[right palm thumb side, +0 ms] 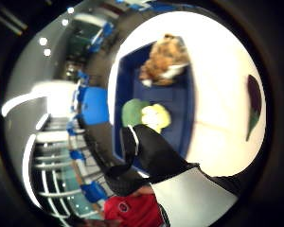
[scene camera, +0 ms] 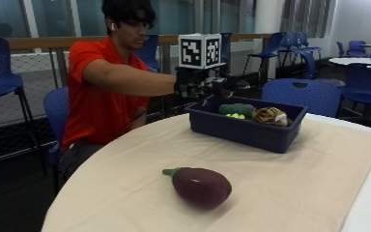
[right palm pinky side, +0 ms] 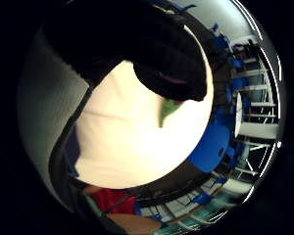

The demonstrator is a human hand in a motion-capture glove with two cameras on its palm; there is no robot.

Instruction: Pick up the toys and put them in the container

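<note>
The gloved right hand (scene camera: 201,84) hovers just above the near rim of the blue container (scene camera: 247,128), fingers apparently relaxed and holding nothing, though the view is poor. Inside the container lie a green-yellow toy (scene camera: 235,111) and a striped tiger toy (scene camera: 270,116). The eggplant toy (scene camera: 199,186) waits on the tabletop (scene camera: 314,179), well apart from the container.

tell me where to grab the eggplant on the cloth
Take the eggplant across its fat purple body from above. It lies on its side on the cloth with open space around it; the green stem looks too small for the fingers.
</note>
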